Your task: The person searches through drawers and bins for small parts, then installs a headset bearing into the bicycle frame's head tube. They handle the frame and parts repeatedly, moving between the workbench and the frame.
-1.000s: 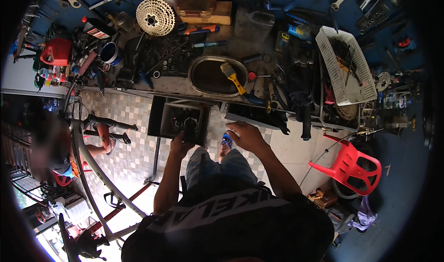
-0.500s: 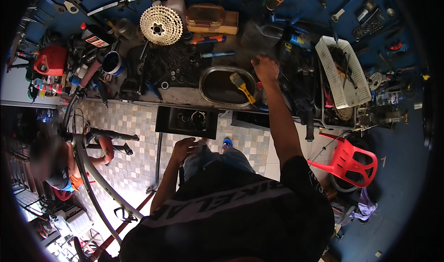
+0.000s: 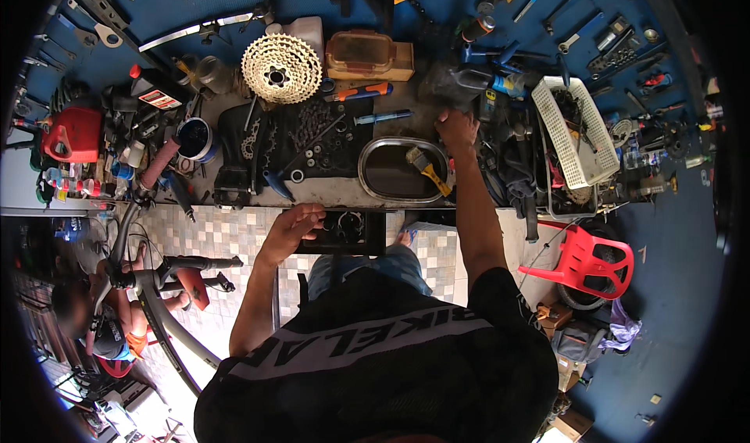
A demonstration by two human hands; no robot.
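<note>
My right hand reaches over the bench, just beyond the right end of an oval metal tray of dark liquid. Its fingers are curled down, and whatever they may hold is hidden. A paintbrush with a yellow handle lies across the tray's right side. Over the bench's front edge, beside an open dark drawer, my left hand hovers with loosely bent fingers and nothing visible in them. A blue tubular tool lies behind the tray, and a dark plastic container stands beyond my right hand.
A large bicycle cassette stands at the back beside a lidded box. Small parts cover a dark mat. To the right sit a white basket and a red chair. A bicycle frame and another person are at left.
My left hand has risen forward to the bench's front edge. My right hand stays beyond the tray, its fingers more curled. The whole view has shifted slightly.
</note>
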